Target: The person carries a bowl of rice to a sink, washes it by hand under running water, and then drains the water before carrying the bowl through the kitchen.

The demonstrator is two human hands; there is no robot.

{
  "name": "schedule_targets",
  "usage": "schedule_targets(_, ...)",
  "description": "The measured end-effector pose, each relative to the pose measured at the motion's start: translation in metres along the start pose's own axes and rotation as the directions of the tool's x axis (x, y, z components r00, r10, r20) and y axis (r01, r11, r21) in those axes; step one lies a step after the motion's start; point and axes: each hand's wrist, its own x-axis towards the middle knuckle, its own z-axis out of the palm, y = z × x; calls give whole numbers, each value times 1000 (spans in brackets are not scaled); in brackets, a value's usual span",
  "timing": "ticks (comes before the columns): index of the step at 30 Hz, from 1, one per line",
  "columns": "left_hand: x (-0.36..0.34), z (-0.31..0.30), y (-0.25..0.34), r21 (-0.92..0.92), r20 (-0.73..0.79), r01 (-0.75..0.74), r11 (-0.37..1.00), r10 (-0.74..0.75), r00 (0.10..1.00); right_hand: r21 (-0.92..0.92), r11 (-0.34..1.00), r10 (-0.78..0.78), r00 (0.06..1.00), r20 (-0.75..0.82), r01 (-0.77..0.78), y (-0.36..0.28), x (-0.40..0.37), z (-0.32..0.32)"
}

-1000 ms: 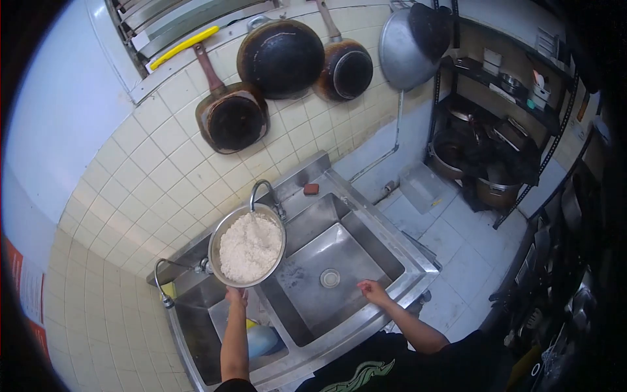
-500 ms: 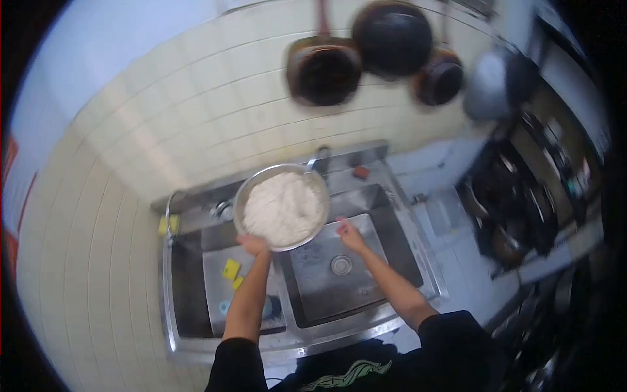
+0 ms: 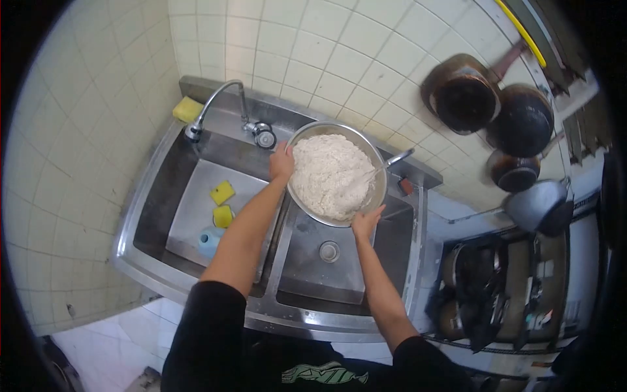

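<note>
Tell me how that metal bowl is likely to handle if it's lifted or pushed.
The metal bowl is probably heavy for its size, since white contents fill much of it. Being metal, it should barely flex between the left hand and right hand. It may spill if tipped, being uncovered on top.

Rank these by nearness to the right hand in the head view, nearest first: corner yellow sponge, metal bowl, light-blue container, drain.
From the right hand:
1. Metal bowl: right at the hand.
2. Drain: floor of the right basin.
3. Light-blue container: in the left basin.
4. Corner yellow sponge: sink's far left corner.
</note>
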Motion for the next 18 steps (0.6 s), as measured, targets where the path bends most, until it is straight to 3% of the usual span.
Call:
schedule_targets(4, 14, -3, 9, 27, 29, 3, 1000, -4, 1000, -147, 987, -61, 998, -14, 59, -1, -2, -2)
schedule_targets(6, 14, -8, 14, 88, 126, 37, 995, -48, 991, -66, 997, 45, 999, 2, -45, 2, 16, -5)
schedule_targets(8, 9, -6, 11, 105, 107, 45, 993, -56, 993, -96, 974, 217, 963, 160, -204, -2, 45, -18)
schedule_targets(10, 7, -13, 14, 132, 70, 28, 991, -38, 997, -91, 995, 47, 997, 54, -42, 33, 86, -2)
schedule_targets(11, -4, -30, 28, 117, 153, 107, 987, -125, 980, -94, 994, 63, 996, 70, -56, 61, 96, 6)
schedule_targets(12, -12, -29, 26, 125, 148, 108, 986, -126, 981, 120, 988, 82, 993, 90, -93, 77, 115, 19)
schedule_targets(13, -28, -23, 19, -25, 34, 131, 991, -131, 991, 326, 937, 97, 989, 111, -128, 83, 127, 27)
schedule_targets(14, -49, -14, 9, -174, -69, 139, 975, -153, 986, 323, 936, 107, 988, 114, -139, 75, 122, 23)
schedule_targets(16, -92, 13, -15, -225, -88, 168, 960, -191, 978, 392, 886, 223, 969, 108, -247, 40, 99, 6)
schedule_targets(18, -96, 17, -16, -288, -124, 184, 940, -228, 966, 462, 843, 239, 962, 133, -274, 34, 86, 5)
